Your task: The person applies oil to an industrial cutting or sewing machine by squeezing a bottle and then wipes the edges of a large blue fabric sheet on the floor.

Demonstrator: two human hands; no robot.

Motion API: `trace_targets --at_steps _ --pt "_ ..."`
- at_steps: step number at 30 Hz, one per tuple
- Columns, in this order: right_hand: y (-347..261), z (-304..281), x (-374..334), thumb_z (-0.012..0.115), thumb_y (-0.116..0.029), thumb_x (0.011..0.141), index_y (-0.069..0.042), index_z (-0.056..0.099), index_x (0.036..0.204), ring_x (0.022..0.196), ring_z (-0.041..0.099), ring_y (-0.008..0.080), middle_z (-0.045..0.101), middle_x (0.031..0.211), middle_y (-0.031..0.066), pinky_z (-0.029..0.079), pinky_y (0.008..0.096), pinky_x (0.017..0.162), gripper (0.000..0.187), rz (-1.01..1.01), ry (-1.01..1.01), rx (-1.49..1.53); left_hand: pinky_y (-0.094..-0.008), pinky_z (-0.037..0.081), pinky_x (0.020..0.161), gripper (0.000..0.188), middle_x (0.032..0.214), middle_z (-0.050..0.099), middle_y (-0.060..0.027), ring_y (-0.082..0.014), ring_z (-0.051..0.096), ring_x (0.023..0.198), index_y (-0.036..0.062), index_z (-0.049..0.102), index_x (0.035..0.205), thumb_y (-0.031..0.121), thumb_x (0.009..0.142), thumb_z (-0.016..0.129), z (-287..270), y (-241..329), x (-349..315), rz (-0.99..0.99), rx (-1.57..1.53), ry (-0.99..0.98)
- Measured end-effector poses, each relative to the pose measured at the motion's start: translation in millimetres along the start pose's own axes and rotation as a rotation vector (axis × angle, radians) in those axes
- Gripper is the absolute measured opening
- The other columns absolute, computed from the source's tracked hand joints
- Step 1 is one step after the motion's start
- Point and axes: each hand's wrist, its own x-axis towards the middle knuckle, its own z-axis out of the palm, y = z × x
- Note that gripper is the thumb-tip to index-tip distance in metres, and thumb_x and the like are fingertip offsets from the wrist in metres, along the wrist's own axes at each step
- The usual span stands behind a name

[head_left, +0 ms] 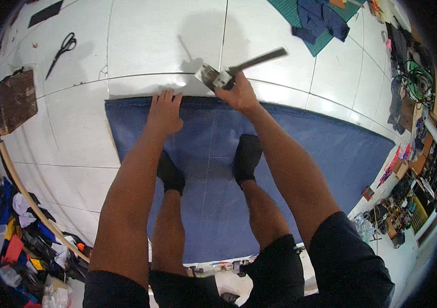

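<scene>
A large dark blue sheet (198,215) lies spread on the white tiled floor, with my socked feet standing on it. My left hand (166,112) rests palm down on its far edge, the fingers stretched out just past the rim. To the right of it, my right hand (239,95) is closed around a metal hand tool (222,78). The tool has a pale, blocky head and a long dark lever pointing up to the right; its exact kind is unclear. It is held near the sheet's far edge, and its shadow falls on the tiles beyond.
Black-handled scissors (62,51) lie at the far left, above a worn brown board (15,100). A green mat (308,25) with a dark blue garment (321,20) is at the far right. Scraps (18,246) pile up lower left; coiled cables (417,82) and clutter line the right.
</scene>
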Motion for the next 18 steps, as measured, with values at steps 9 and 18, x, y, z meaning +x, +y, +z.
trace_targets --at_steps 9,18 --pt "6 38 19 0.079 -0.028 0.070 -0.001 0.050 0.126 0.106 0.064 0.0390 0.063 0.112 0.0239 0.052 0.0452 0.089 0.068 -0.202 -0.127 -0.121 -0.0443 0.046 0.105 0.077 0.131 0.054 -0.0201 -0.0369 0.051 0.126 0.0024 0.054 0.130 0.034 0.066 0.084 25 -30 57 0.020 -0.020 -0.256" --pt "-2 24 -39 0.078 -0.014 0.067 -0.005 0.048 0.132 0.116 0.057 0.0407 0.056 0.125 0.0198 0.048 0.0434 0.098 0.072 -0.464 -0.235 -0.022 -0.0428 0.048 0.103 0.077 0.124 0.063 -0.0171 -0.0352 0.059 0.118 0.0046 0.058 0.128 0.041 0.066 0.084 20 -33 57 -0.043 -0.107 -0.391"
